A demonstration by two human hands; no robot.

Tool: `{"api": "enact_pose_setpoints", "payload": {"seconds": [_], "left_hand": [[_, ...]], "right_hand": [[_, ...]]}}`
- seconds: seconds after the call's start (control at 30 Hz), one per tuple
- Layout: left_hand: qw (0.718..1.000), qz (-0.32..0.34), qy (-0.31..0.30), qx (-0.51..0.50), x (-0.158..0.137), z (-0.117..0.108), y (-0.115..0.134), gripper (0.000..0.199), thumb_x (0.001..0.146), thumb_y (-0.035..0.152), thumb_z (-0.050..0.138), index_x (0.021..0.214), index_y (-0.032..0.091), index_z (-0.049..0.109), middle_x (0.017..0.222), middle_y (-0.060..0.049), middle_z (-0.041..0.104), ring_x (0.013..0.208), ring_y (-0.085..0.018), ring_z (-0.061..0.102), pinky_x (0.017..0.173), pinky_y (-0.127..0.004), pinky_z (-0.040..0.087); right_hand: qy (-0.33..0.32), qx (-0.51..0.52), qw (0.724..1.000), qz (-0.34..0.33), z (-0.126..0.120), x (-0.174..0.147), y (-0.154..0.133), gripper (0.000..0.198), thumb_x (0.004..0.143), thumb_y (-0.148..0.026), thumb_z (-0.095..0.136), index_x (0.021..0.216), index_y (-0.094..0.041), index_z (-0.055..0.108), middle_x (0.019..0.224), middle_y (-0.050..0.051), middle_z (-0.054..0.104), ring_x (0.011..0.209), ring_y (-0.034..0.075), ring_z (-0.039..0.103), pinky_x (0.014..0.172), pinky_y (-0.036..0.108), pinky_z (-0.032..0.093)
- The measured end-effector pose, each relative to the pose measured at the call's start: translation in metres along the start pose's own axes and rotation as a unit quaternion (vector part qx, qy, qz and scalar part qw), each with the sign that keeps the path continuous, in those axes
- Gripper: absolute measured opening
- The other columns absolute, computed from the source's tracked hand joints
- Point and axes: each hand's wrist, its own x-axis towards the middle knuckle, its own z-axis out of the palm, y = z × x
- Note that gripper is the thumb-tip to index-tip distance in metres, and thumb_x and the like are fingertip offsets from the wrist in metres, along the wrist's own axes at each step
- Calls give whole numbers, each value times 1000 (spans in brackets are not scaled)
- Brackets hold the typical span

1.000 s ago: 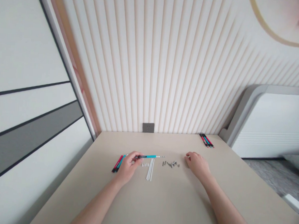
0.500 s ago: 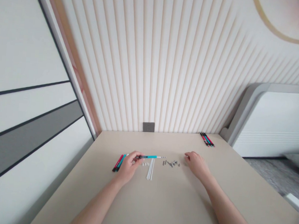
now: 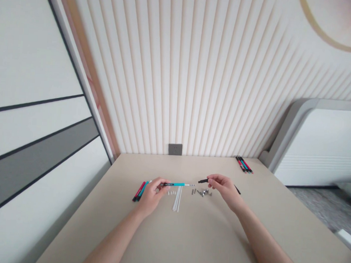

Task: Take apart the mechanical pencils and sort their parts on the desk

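Two hands over the tabletop [image 3: 167, 243], both loaded. Left hand [image 3: 150, 194]: fingers pinched on blue-and-black pen barrel [image 3: 178, 184], roughly level, thin white tip pointing right. Right hand [image 3: 225, 190]: fingers closed on black pen piece [image 3: 202, 181], its end near that tip, not touching. Small metal parts [image 3: 205, 192] just below; white rods [image 3: 176, 201] between hands. Colored barrels [image 3: 139, 191] beside left hand. Pens [image 3: 244, 164] grouped far right.

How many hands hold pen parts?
2: the left hand, left of the white rods, holds a teal pen barrel; the right hand, right of the metal pieces, holds a black pen piece.
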Motion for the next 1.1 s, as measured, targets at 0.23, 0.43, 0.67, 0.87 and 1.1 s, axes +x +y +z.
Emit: {"api": "enact_pose_setpoints", "payload": {"seconds": [0.23, 0.43, 0.67, 0.87, 1.1], "left_hand": [[1000, -6, 11, -8, 0, -1, 3, 20, 85, 36, 61, 94, 19, 68, 89, -4, 70, 81, -19, 62, 75, -29, 48], [1000, -8, 7, -11, 0, -1, 2, 20, 84, 35, 61, 94, 20, 68, 88, -3, 70, 80, -19, 62, 75, -28, 47], [1000, -11, 7, -11, 0, -1, 0, 22, 85, 37, 61, 95, 19, 68, 88, -4, 69, 80, -19, 61, 74, -27, 47], [1000, 10, -10, -15, -1, 3, 1, 19, 85, 34, 60, 94, 19, 68, 88, -4, 69, 79, -18, 62, 75, -28, 48], [999, 16, -29, -10, -2, 4, 1, 15, 85, 30, 61, 93, 19, 68, 87, -3, 69, 78, -18, 62, 73, -28, 49]], "right_hand": [[-22, 26, 999, -4, 4, -4, -8, 35, 79, -48, 68, 95, -17, 69, 74, 3, 66, 70, 16, 57, 68, 29, 43], [-39, 37, 999, 6, 9, -5, -7, 39, 76, -50, 70, 96, -16, 68, 73, 3, 66, 68, 16, 57, 65, 29, 43], [-51, 84, 995, 24, 19, -7, -6, 38, 73, -48, 74, 93, -16, 68, 72, 3, 68, 67, 15, 59, 64, 28, 42], [-77, 93, 992, 25, 33, -10, -7, 38, 71, -48, 76, 90, -17, 67, 77, 5, 71, 73, 17, 63, 69, 29, 46], [-85, 87, 992, 22, 41, -12, -4, 39, 69, -50, 77, 90, -19, 66, 83, 5, 72, 79, 19, 66, 75, 31, 49]]}}
